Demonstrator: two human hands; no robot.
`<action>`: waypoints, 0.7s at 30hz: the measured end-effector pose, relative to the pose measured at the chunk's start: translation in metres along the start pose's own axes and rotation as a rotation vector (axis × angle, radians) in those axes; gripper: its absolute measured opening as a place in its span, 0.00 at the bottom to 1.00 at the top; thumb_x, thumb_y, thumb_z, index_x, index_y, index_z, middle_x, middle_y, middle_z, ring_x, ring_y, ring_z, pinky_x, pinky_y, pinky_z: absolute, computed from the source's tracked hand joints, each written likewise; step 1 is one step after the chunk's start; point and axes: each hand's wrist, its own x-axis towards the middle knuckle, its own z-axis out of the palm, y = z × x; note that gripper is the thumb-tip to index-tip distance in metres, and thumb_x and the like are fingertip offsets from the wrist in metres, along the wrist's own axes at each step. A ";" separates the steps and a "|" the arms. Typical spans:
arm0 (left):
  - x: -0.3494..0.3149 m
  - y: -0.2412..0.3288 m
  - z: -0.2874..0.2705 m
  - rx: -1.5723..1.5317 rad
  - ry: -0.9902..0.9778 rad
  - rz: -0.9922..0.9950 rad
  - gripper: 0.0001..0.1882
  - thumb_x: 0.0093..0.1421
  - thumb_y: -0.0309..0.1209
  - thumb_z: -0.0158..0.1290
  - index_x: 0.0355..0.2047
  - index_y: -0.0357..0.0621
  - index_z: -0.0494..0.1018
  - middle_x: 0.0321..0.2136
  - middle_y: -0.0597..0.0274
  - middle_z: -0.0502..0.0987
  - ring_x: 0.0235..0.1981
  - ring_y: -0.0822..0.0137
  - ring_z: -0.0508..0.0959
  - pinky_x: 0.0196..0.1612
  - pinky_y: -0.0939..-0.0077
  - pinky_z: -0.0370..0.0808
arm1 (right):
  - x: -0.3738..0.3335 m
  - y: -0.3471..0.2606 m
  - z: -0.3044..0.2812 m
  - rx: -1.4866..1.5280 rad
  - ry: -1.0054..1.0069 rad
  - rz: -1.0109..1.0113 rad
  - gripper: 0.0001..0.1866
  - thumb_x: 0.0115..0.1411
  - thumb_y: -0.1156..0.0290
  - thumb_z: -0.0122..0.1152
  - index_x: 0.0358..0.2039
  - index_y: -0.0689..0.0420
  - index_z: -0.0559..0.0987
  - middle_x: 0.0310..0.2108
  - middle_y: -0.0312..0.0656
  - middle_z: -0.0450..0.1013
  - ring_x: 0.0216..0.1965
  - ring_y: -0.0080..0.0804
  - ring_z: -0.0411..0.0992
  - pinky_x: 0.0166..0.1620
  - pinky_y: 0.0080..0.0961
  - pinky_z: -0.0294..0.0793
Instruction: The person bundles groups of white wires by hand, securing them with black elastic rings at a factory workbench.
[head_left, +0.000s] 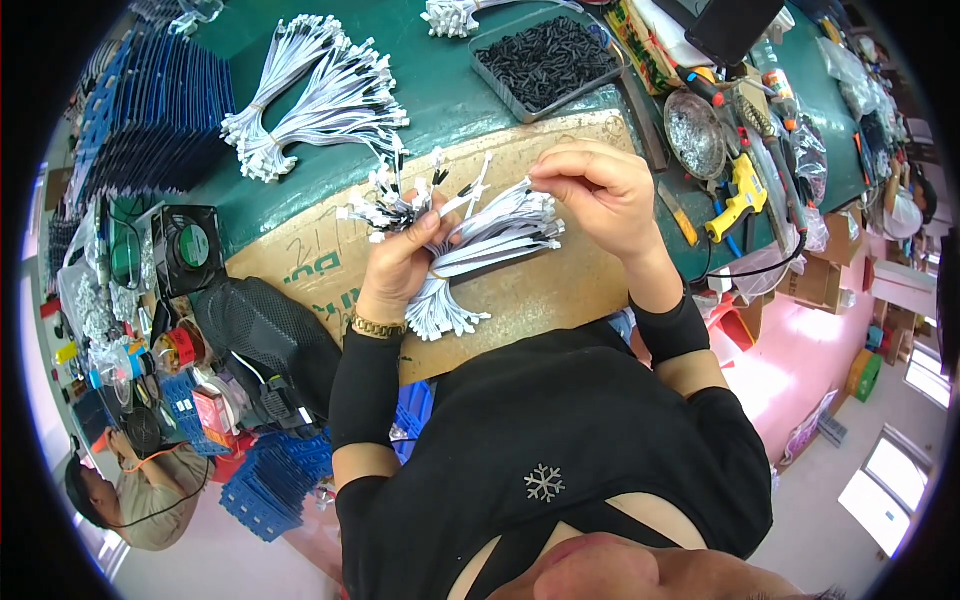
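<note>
My left hand (402,262) is closed round several white flat cables (385,205). Their ends fan out above the thumb, some with small black sleeves. Beneath and to the right of that hand, a tied bundle of white cables (490,240) rests on a brown cardboard sheet (560,290). My right hand (605,195) is raised over the sheet's right side, thumb and forefinger pinched together at the bundle's upper connector ends. Whatever lies between those fingertips is too small to make out.
More tied white cable bundles (325,95) lie on the green table. A clear tray (545,65) holds many small black pieces. Blue stacked racks (150,110) stand far left. On the right are a yellow glue gun (740,198) and a metal dish (695,135). A person (150,490) sits lower left.
</note>
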 end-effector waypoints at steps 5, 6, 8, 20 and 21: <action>0.001 0.000 0.000 0.011 -0.008 0.007 0.09 0.55 0.25 0.54 0.36 0.36 0.69 0.25 0.64 0.68 0.26 0.71 0.67 0.34 0.70 0.70 | -0.004 -0.002 0.003 0.082 0.012 0.129 0.08 0.46 0.88 0.60 0.29 0.65 0.79 0.29 0.43 0.76 0.30 0.25 0.75 0.34 0.18 0.73; 0.001 0.000 0.001 0.016 -0.008 0.005 0.09 0.55 0.26 0.54 0.36 0.36 0.69 0.25 0.64 0.67 0.26 0.71 0.66 0.35 0.70 0.70 | -0.006 -0.001 0.003 0.082 0.012 0.129 0.08 0.46 0.88 0.60 0.29 0.65 0.79 0.29 0.43 0.76 0.30 0.25 0.75 0.34 0.18 0.73; 0.002 0.001 0.003 0.021 -0.007 0.004 0.09 0.55 0.26 0.54 0.35 0.36 0.69 0.24 0.64 0.67 0.26 0.71 0.66 0.35 0.70 0.70 | -0.008 -0.001 0.003 0.104 0.021 0.212 0.09 0.47 0.87 0.61 0.30 0.65 0.79 0.30 0.42 0.76 0.31 0.24 0.75 0.34 0.17 0.73; 0.000 0.001 0.003 -0.002 0.024 -0.005 0.08 0.55 0.24 0.53 0.36 0.39 0.68 0.26 0.65 0.67 0.27 0.71 0.67 0.35 0.70 0.69 | -0.025 0.000 0.015 -0.005 0.055 -0.008 0.11 0.44 0.83 0.66 0.31 0.61 0.79 0.28 0.44 0.76 0.29 0.30 0.75 0.32 0.20 0.73; 0.000 0.003 0.004 -0.018 0.003 -0.011 0.08 0.55 0.25 0.53 0.35 0.39 0.68 0.25 0.65 0.67 0.27 0.71 0.67 0.35 0.70 0.69 | -0.025 0.002 0.015 0.005 0.053 -0.012 0.11 0.44 0.83 0.66 0.31 0.61 0.79 0.28 0.44 0.76 0.29 0.30 0.75 0.32 0.20 0.73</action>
